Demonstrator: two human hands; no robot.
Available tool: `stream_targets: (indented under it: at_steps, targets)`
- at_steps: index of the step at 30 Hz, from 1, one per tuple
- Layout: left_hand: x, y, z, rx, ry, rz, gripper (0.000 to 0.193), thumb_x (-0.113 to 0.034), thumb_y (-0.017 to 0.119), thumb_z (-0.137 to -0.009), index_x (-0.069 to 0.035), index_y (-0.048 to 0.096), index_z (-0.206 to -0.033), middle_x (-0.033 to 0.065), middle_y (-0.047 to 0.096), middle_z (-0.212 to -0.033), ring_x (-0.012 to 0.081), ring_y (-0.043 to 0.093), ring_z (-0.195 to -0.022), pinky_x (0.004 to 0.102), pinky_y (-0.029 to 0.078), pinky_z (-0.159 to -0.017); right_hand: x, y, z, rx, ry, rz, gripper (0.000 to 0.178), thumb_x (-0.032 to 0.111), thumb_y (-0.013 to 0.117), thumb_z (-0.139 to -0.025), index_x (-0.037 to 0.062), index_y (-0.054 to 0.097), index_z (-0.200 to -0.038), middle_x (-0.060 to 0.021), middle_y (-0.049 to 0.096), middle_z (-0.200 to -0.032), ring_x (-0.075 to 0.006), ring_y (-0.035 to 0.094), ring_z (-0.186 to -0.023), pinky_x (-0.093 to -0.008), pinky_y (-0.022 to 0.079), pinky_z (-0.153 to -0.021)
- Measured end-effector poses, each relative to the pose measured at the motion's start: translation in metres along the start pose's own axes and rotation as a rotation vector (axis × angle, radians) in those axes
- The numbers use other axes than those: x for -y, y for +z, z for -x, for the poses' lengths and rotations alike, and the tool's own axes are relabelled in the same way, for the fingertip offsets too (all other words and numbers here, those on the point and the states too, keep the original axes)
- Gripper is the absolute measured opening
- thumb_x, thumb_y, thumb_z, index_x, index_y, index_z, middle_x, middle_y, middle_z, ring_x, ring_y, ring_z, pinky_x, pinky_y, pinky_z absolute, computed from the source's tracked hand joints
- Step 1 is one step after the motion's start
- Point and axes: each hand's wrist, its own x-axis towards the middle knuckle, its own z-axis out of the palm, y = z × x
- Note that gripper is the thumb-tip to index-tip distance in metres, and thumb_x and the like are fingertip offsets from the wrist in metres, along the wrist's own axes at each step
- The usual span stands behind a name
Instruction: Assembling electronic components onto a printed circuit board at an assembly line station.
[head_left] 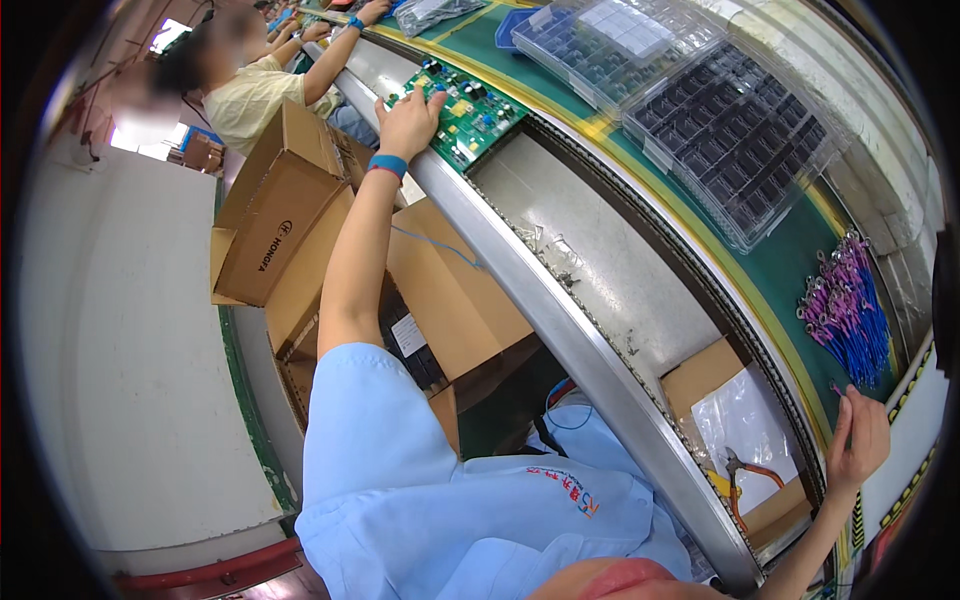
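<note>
My left hand [409, 124], with a blue band at its wrist, reaches far forward to the near-left edge of a green circuit board [482, 118]. Its fingers are apart and the thumb side touches the board, which carries many small parts and lies across the conveyor rails. At the right, my right hand [858, 440] is closed in a pinch. By its fingertips shows a small pink end of a wire lead [837, 389]. Just beyond lies a bundle of blue wire leads [852, 325] with pink sleeves and metal ring ends.
Clear plastic compartment boxes [730, 140] stand on the green bench. Orange-handled cutters [738, 482] and a clear bag [745, 425] lie in a cardboard box [705, 375] between the rails. Open cartons [460, 285] stand left of the metal rail [560, 315]. Co-workers [255, 100] sit farther along.
</note>
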Motion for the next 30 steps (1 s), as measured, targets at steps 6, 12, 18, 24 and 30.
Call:
stream_targets:
  at_steps: [6, 12, 18, 24, 30]
  targets:
    - [-0.055, -0.046, 0.065, -0.006, 0.240, 0.117, 0.050, -0.046, 0.046, -0.098, -0.001, 0.056, -0.116, 0.0214, 0.067, -0.108, 0.0341, 0.064, -0.102, 0.0580, 0.020, -0.109, -0.007, -0.008, 0.005, -0.046, -0.015, 0.028, 0.013, -0.004, 0.066, -0.086, -0.0053, 0.066, -0.099, -0.0168, 0.064, -0.081, -0.0309, 0.061, -0.070, -0.0367, 0.049, -0.063]
    - [-0.125, -0.097, 0.135, 0.007, 0.495, 0.148, 0.048, -0.038, 0.052, -0.097, -0.002, 0.056, -0.129, 0.0173, 0.066, -0.113, 0.0296, 0.060, -0.114, 0.0524, 0.021, -0.113, -0.018, -0.018, 0.017, -0.129, -0.011, 0.077, 0.013, -0.005, 0.065, -0.087, -0.0048, 0.066, -0.100, -0.0165, 0.066, -0.085, -0.0297, 0.064, -0.073, -0.0344, 0.051, -0.066]
    - [-0.190, -0.141, 0.186, 0.038, 0.779, 0.344, 0.058, -0.042, 0.057, -0.093, 0.003, 0.053, -0.130, 0.0179, 0.066, -0.114, 0.0291, 0.059, -0.116, 0.0528, 0.020, -0.114, -0.056, -0.038, 0.053, -0.277, 0.353, -0.076, 0.035, 0.000, 0.060, -0.094, 0.0010, 0.057, -0.129, -0.0095, 0.065, -0.117, -0.0110, 0.059, -0.078, -0.0239, 0.047, -0.070]
    - [-0.242, -0.164, 0.215, 0.147, 1.039, 0.561, 0.071, -0.050, 0.059, -0.088, 0.003, 0.048, -0.133, 0.0108, 0.070, -0.096, 0.0274, 0.056, -0.122, 0.0560, 0.021, -0.113, -0.077, -0.058, 0.059, -0.369, 0.466, 0.076, 0.043, 0.016, 0.062, -0.096, 0.0101, 0.053, -0.137, -0.0085, 0.061, -0.128, -0.0121, 0.062, -0.094, -0.0258, 0.049, -0.080]
    - [-0.294, -0.176, 0.242, 0.176, 1.236, 0.686, 0.072, -0.051, 0.062, -0.084, 0.004, 0.051, -0.129, 0.0137, 0.065, -0.116, 0.0270, 0.056, -0.121, 0.0563, 0.024, -0.113, -0.108, -0.063, 0.080, -0.255, 0.479, 0.439, 0.043, 0.025, 0.062, -0.095, 0.0154, 0.054, -0.136, -0.0097, 0.057, -0.130, -0.0211, 0.061, -0.104, -0.0332, 0.049, -0.087]
